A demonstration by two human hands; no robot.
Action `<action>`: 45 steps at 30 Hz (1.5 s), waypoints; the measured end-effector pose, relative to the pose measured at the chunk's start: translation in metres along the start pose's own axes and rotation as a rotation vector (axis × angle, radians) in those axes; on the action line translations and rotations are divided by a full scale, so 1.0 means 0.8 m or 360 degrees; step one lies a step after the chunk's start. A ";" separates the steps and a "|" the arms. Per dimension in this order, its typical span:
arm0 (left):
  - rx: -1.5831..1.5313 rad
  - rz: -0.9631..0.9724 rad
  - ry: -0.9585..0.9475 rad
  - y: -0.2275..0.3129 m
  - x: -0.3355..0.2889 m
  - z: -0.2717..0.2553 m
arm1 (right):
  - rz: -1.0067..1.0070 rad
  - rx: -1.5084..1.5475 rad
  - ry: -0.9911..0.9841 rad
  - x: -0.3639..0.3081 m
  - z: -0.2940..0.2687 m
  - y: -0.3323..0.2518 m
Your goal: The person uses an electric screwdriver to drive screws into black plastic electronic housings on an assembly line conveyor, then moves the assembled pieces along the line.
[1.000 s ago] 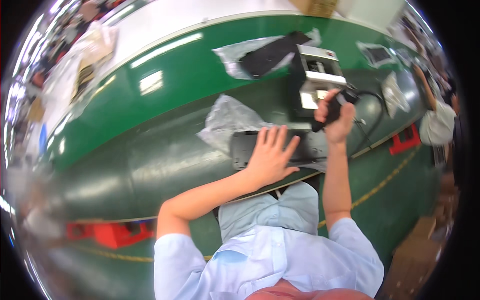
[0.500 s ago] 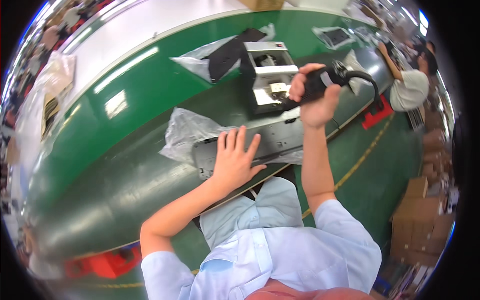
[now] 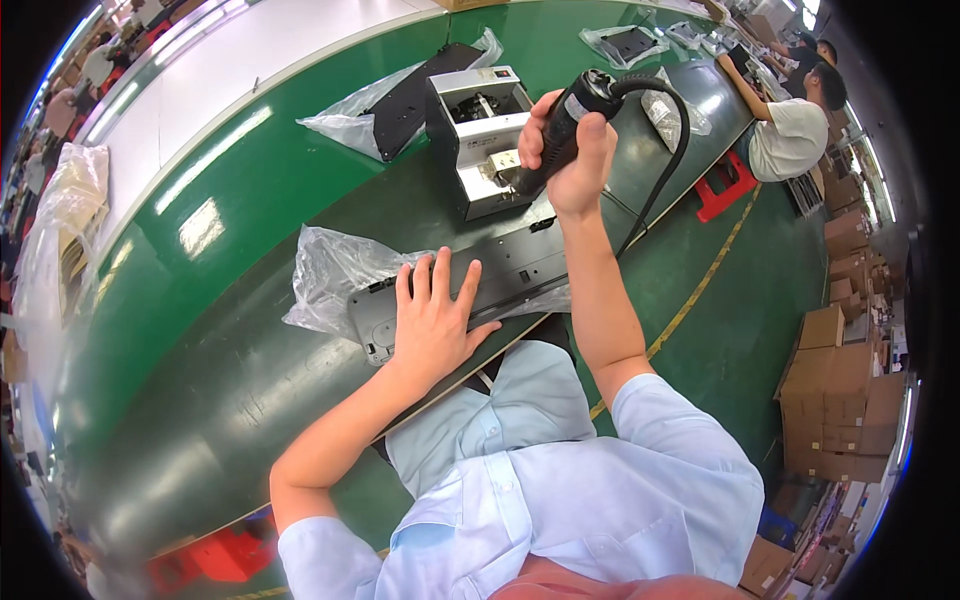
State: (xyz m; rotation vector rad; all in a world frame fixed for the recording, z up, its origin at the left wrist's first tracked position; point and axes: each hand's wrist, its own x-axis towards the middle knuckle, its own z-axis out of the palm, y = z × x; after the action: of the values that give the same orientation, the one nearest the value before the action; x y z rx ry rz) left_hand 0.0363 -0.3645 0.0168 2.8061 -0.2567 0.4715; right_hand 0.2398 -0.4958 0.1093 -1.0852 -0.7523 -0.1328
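Observation:
My left hand [image 3: 432, 315] lies flat on a long dark plastic panel [image 3: 507, 263], fingers spread, near its left end. The panel rests on the bench top by the front edge, partly on a clear plastic bag. My right hand [image 3: 577, 165] is wrapped round a black electric screwdriver [image 3: 572, 118], whose cable [image 3: 682, 150] loops from its top down to the right. The screwdriver tilts, its lower end at the pale block on the front of a screw feeder [image 3: 495, 126], a dark box with metal plates. Whether the tip touches is hard to tell.
Behind the feeder, a flat black plate [image 3: 420, 95] lies on plastic wrap. The plastic bag [image 3: 335, 280] bulges at the panel's left. More wrapped parts [image 3: 625, 42] lie at the back right. A co-worker [image 3: 790, 135] sits beyond a red stool [image 3: 725, 187]. Cartons [image 3: 825, 395] are stacked at right.
The screwdriver's lower end is now at the feeder's front block, and the tool is more upright. My left hand stays on the panel. The whole view has shifted a little.

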 end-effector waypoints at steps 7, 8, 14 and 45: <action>-0.0021 -0.0010 -0.0024 -0.003 0.005 -0.001 | 0.0244 0.0020 -0.0022 -0.069 -0.031 -0.045; -0.0029 0.0001 -0.0035 -0.005 0.005 0.000 | 0.0263 0.0020 -0.0031 -0.076 -0.030 -0.050; -0.0009 -0.0034 -0.0078 0.001 0.003 0.001 | 0.0335 -0.0029 -0.0075 -0.092 -0.044 -0.049; 0.0006 -0.0076 -0.0183 0.012 -0.003 -0.003 | 0.0058 -0.0046 0.0001 -0.016 -0.018 0.004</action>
State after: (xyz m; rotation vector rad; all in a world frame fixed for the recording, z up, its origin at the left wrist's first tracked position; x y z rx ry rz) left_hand 0.0311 -0.3722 0.0206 2.8399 -0.2119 0.3007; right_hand 0.2388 -0.5092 0.0956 -1.1254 -0.7315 -0.1133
